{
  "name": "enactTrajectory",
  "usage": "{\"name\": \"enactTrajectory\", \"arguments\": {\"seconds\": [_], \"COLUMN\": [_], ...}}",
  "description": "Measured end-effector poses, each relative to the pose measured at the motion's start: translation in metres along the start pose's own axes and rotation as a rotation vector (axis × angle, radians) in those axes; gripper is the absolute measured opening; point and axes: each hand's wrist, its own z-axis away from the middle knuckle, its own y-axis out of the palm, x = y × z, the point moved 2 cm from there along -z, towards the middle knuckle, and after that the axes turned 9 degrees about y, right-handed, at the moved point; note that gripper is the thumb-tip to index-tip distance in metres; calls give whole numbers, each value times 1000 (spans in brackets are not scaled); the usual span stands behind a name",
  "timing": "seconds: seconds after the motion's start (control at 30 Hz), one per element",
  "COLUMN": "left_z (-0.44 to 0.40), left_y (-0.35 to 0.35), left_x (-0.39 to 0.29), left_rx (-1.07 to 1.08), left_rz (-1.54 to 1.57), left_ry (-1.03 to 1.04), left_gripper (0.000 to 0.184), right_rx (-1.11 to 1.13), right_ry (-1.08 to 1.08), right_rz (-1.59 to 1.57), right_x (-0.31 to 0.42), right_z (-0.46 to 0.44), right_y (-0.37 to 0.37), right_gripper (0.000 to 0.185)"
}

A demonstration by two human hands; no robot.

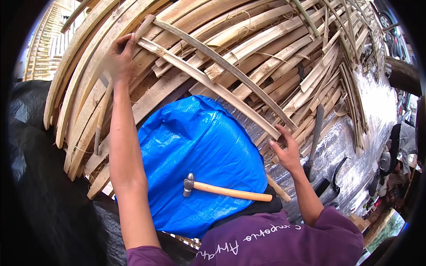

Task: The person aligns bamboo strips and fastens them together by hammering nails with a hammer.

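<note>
A long pale bamboo strip slants across the upper middle of the head view. Beside it runs a darker strip, with a short crosspiece at their upper left ends. My left hand pinches the crosspiece near the pale strip's upper end; part of this hand is blurred. At the lower right end, my right hand has its thumb and fingers around the pale strip. Whether the pieces are joined I cannot tell. A ball-peen hammer with a wooden handle lies on the blue tarp over my lap.
Many split bamboo pieces are piled ahead. A machete-like blade lies right of my right hand, on silvery sheeting. Black sheeting covers the left side. A round log juts in at the right.
</note>
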Motion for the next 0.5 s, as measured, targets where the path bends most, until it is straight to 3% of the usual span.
{"name": "enactTrajectory", "arguments": {"seconds": [0.07,0.1,0.2,0.27,0.43,0.5], "left_z": [0,0,0,-2,-3,-3], "left_y": [0,0,1,0,-2,-3], "left_x": [0,-1,1,0,-8,-5], "left_rx": [-7,-6,-2,-52,-141,-147], "left_rz": [19,21,-45,164,70,47], "left_ry": [-9,-9,-21,-28,-47,-28], "left_gripper": [15,15,15,18,27,21], "right_rx": [115,102,132,128,171,116], "right_ry": [406,435,529,510,471,493], "right_rz": [-657,-719,-838,-835,-803,-811], "right_x": [-23,-28,-27,-26,-27,-22], "right_z": [12,15,17,15,11,13], "right_y": [7,7,7,8,15,14], "right_gripper": [53,55,51,48,40,37]}}
